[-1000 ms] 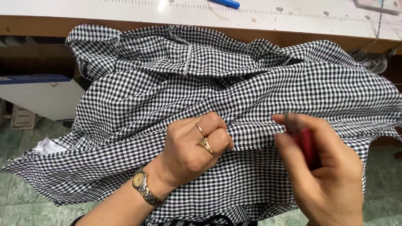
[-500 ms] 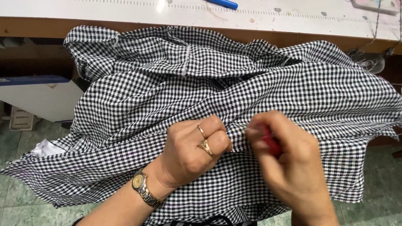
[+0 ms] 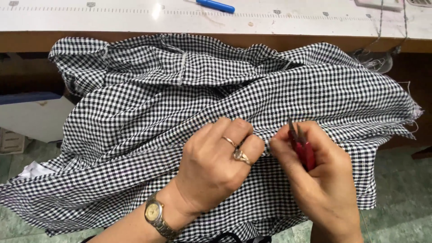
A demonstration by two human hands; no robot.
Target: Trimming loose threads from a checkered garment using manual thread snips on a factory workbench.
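A black-and-white checked garment (image 3: 180, 103) lies bunched over my lap, its top edge against the table. My left hand (image 3: 216, 166), with two rings and a gold wristwatch, pinches a fold of the cloth at a seam near the middle. My right hand (image 3: 319, 175) holds small red-handled thread snips (image 3: 302, 146), the metal blades pointing up and away just right of the pinched fold. The thumb and forefinger of the right hand touch the cloth next to the left fingers.
A white worktable (image 3: 112, 20) with a ruler strip along its edge runs across the top; a blue-handled tool (image 3: 216, 6) lies on it. A white panel (image 3: 36, 119) sits at the left under the table. Greenish floor tiles (image 3: 400, 198) show at the lower right.
My right hand has moved left toward the left hand and now meets it at the fold. The red snips, blurred before, show with blades up. The left hand stays put.
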